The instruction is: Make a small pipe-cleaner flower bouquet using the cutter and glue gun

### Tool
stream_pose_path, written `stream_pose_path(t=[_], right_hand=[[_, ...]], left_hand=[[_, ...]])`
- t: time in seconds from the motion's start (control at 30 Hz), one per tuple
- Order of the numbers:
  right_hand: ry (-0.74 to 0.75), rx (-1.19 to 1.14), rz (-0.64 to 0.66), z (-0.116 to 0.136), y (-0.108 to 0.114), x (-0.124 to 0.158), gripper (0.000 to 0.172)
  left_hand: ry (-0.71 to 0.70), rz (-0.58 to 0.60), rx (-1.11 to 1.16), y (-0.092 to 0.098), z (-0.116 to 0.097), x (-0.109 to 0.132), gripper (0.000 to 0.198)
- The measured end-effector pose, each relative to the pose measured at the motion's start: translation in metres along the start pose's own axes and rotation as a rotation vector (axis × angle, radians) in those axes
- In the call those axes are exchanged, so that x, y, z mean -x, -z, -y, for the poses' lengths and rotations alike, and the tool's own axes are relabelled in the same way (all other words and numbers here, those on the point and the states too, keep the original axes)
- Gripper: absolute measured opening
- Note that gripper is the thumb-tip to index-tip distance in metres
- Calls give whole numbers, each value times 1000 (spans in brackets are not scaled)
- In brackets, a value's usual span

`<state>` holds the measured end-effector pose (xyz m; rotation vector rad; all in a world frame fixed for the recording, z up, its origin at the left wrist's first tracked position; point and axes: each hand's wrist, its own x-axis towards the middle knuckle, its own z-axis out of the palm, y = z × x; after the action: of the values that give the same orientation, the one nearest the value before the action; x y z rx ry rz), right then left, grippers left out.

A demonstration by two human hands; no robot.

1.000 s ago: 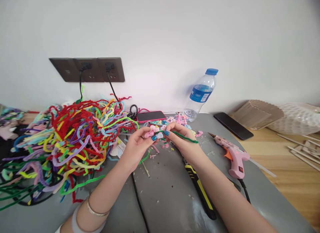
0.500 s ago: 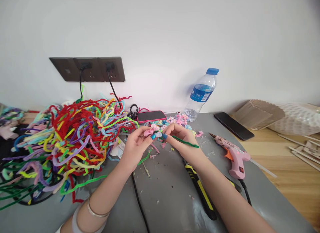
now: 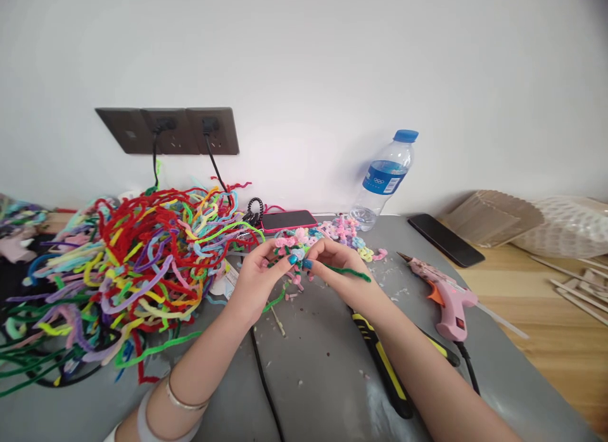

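Left hand (image 3: 256,278) and right hand (image 3: 342,269) meet, fingers (image 3: 291,259) pinched.

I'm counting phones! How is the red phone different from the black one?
The red phone has a red edge; the black phone is all dark. The red phone lies by the wall, beside the pipe cleaner pile; the black phone lies farther right, near the cardboard. Both lie flat with dark screens.
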<state>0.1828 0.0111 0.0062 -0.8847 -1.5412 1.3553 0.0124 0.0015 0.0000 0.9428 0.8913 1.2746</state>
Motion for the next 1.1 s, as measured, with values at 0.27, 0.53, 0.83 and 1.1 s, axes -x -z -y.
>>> stream_pose_path(t=[0.27, 0.53, 0.83, 1.1], right_hand=[[29, 32, 13, 0, 2, 0, 16], [23, -26, 42, 5, 3, 1, 18], [-36, -57, 50, 5, 6, -1, 21], [-83, -60, 5, 5, 8, -1, 22]], left_hand=[[6, 4, 60, -1, 0, 0, 27], [115, 47, 251, -5, -5, 0, 25], [178, 111, 263, -3, -5, -1, 25], [195, 88, 247, -3, -5, -1, 25]])
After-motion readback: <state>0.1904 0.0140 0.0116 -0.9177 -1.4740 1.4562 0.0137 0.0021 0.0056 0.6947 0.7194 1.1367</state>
